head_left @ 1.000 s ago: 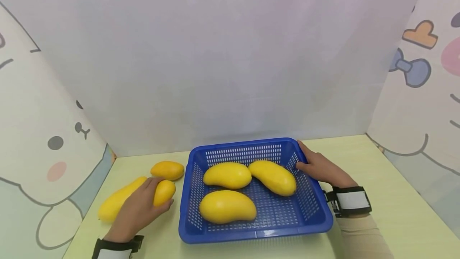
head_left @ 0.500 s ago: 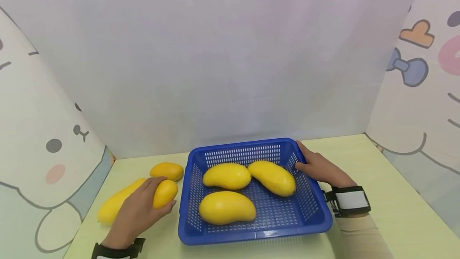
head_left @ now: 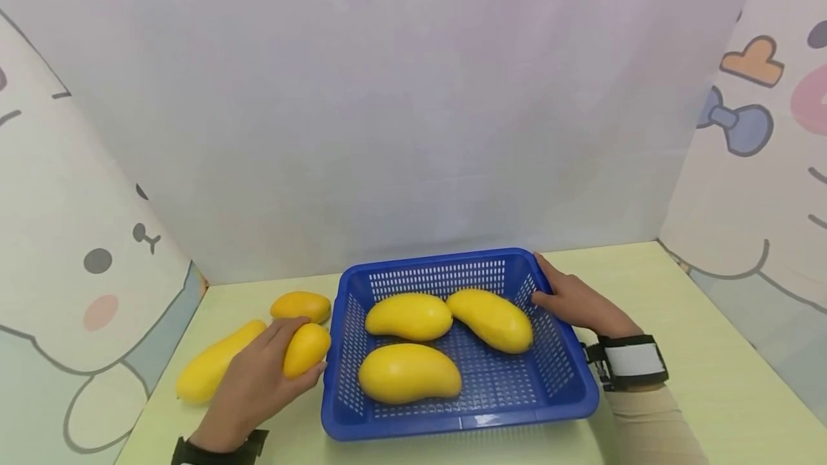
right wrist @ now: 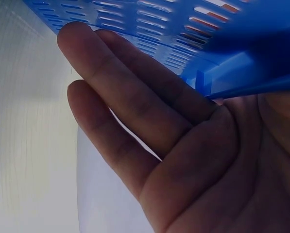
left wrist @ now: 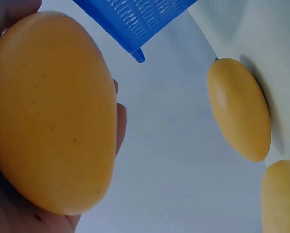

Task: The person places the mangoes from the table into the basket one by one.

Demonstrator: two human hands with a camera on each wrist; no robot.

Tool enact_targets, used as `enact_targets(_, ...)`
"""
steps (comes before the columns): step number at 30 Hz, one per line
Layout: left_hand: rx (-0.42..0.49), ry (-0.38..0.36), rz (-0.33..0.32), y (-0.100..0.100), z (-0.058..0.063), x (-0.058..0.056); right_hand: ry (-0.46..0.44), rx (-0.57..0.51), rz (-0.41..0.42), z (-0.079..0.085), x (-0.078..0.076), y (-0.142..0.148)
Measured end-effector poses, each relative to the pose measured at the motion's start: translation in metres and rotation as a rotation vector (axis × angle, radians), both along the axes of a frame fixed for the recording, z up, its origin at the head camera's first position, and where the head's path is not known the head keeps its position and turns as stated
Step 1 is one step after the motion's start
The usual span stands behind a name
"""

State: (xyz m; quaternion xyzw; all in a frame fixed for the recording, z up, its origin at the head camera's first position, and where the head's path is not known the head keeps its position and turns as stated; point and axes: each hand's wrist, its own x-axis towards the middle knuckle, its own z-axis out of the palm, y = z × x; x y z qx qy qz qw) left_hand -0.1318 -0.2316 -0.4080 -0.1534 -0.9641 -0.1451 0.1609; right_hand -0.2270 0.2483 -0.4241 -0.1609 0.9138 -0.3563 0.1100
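Note:
My left hand (head_left: 255, 387) grips a yellow mango (head_left: 307, 350), thumb and fingers spread round its sides, just left of the basket. In the left wrist view that mango (left wrist: 52, 111) is large, orange-yellow and lightly speckled. The blue plastic basket (head_left: 465, 422) has slotted walls and holds three larger yellow mangoes (head_left: 409, 373). At its right side my right hand (head_left: 579, 301) holds the rim, thumb over the inside and fingers along the outer wall. From the right wrist, those fingers (right wrist: 135, 104) lie nearly straight against the slots.
A small orange-yellow mango (head_left: 299, 305) lies behind the left hand, near the basket's left wall. A longer yellow mango (head_left: 216, 364) lies further left, partly behind that hand. A pale curtain (head_left: 413, 106) closes off the back of the light table (head_left: 704, 350); cartoon-printed panels flank it.
My left hand has moved a little to the right with the mango, nearer the basket's left rim. The right hand and the basket have stayed in place.

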Motion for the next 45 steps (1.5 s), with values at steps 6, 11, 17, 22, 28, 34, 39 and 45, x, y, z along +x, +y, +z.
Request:
enact_targets(6, -0.006, 0.039, -0.036, 0.004, 0.004, 0.002, 0.019, 0.025, 0.005, 0.002, 0.0, 0.0)
enact_targets(11, 0.002, 0.008, -0.011, 0.01, 0.006, 0.008, 0.052, 0.043, 0.029, 0.005, -0.001, -0.002)
enact_targets(17, 0.015, -0.027, -0.006, 0.021, 0.011, 0.014, 0.05, 0.036, 0.023, 0.006, -0.001, -0.002)
enact_targets(22, 0.018, -0.013, -0.028, 0.024, 0.016, 0.015, 0.049, 0.015, 0.029, 0.005, -0.002, -0.005)
enact_targets(28, 0.006, 0.014, -0.077, 0.028, 0.019, 0.012, 0.03, 0.012, -0.004, 0.002, -0.003, -0.004)
enact_targets(34, -0.005, 0.074, -0.126, 0.038, 0.02, 0.008, 0.029, 0.014, 0.002, -0.001, -0.002, -0.003)
enact_targets(39, 0.021, 0.116, -0.194, 0.048, 0.023, 0.004, 0.04, 0.016, -0.003, -0.002, 0.0, -0.002)
enact_targets(45, 0.058, 0.136, -0.268, 0.057, 0.025, 0.0, 0.034, 0.006, -0.007, -0.002, 0.002, -0.001)
